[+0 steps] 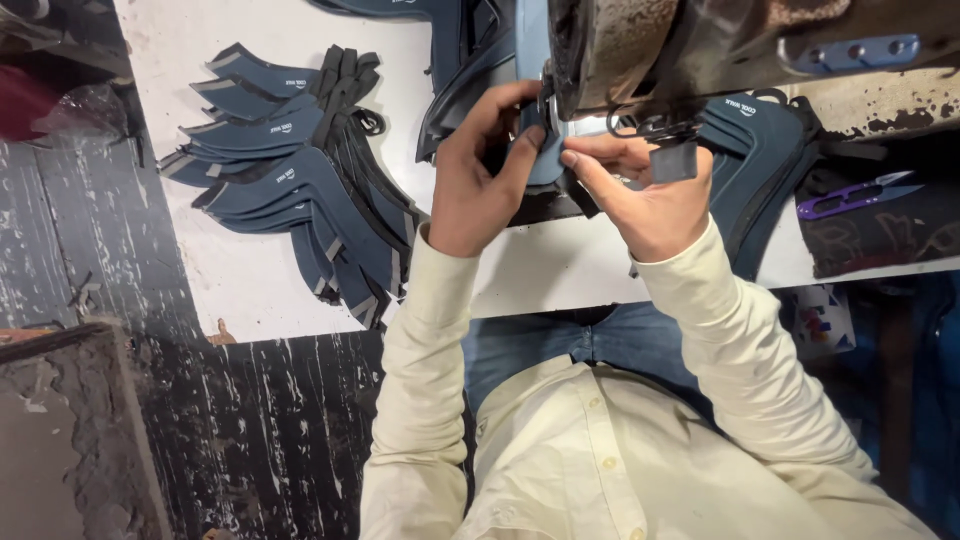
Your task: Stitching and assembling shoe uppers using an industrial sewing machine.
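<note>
A white, scuffed surface fills the upper middle of the view, its near edge running from nine o'clock toward three o'clock just above the person's lap. At its ten o'clock side lies a fanned stack of blue cut pieces, curved and edged in black and grey, spread flat and overlapping. A second stack of blue pieces sits at two o'clock, partly under a worn, rust-stained sewing machine that hangs over the top edge at twelve to one o'clock. Near the centre, just below the machine's head, a blue piece stands against the machine, and both hands meet on it. The left hand has its fingers pinched together on the piece's lower edge, thumb pressed against the material. The right hand is likewise clamped on the same piece from the other side, fingertips touching the left hand's. At three o'clock a pair of purple thread snips rests on a dark cloth-covered patch. Off the surface, at seven to nine o'clock, the room shows a dark, paint-streaked floor and a rough concrete block.
</note>
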